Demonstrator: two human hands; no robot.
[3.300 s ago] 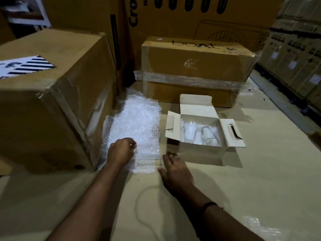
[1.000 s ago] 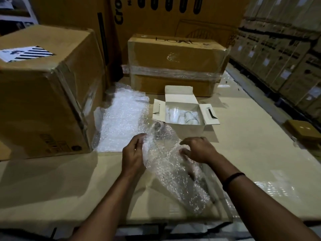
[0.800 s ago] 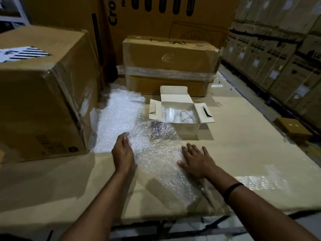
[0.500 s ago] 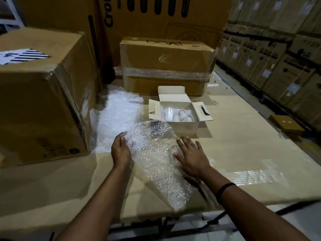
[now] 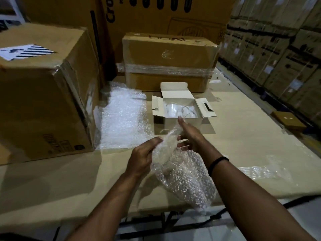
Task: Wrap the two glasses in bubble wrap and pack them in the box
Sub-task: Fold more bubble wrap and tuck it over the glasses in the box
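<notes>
Lifted off the table (image 5: 243,145) since half a second earlier, the bubble wrap sheet (image 5: 182,174) hung between both hands. The left hand (image 5: 142,157) gripped its upper edge, probably to spread it; the right hand (image 5: 189,136) touched it with straight fingers, gripping nothing. A large carton (image 5: 43,93) crowded the spare sheet (image 5: 121,119). The two glasses (image 5: 172,108) sat unwrapped in the white box (image 5: 182,123) beyond.

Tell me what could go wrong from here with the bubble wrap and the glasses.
The crumpled clear bubble wrap sheet, gripped by the left hand, overhangs the beige table and could slip off. The two clear glasses sit bare side by side in the open white cardboard box; a careless reach could knock them together.
</notes>
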